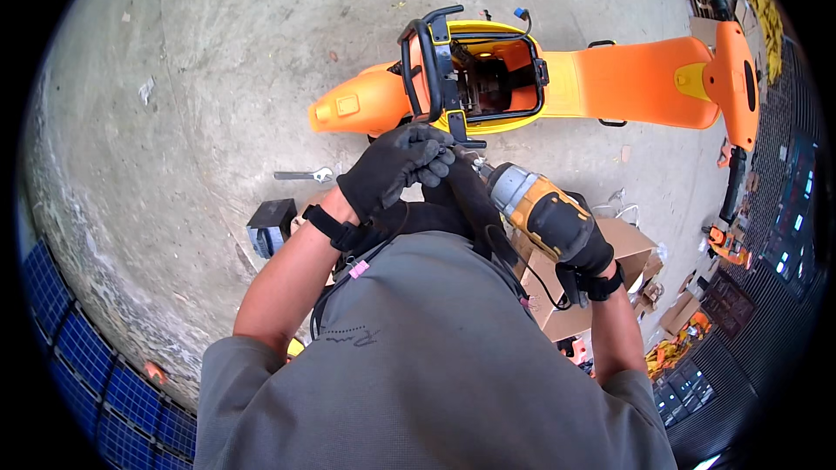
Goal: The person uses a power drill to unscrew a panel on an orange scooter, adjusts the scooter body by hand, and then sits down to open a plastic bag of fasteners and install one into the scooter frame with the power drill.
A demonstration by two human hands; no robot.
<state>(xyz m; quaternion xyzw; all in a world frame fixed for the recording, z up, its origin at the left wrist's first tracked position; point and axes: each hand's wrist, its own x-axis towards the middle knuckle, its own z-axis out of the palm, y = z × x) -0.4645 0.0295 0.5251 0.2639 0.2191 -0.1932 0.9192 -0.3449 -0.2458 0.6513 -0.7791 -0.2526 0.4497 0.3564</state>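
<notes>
My left hand (pixel 394 171), in a black glove, is closed in a pinch in front of my body. Whatever small dark piece its fingertips may hold is too small to name. My right hand (pixel 570 231), also gloved, grips a yellow and grey cordless impact wrench (pixel 533 204), whose nose points up and left toward my left fingers. Just beyond my hands stands an orange and yellow scooter body (pixel 562 84). A black tubular frame (pixel 424 70) is fitted across it, beside an open compartment (pixel 496 78) with dark parts inside. My left fingers are close to the frame's near end.
An adjustable wrench (pixel 305 175) lies on the concrete floor (pixel 218 61) to the left, near a black box-shaped item (pixel 272 224). At my right is an open cardboard box (pixel 627 242). Blue crates (pixel 104 365) stand at the lower left. A blue-ended cable (pixel 522 15) sticks up from the compartment.
</notes>
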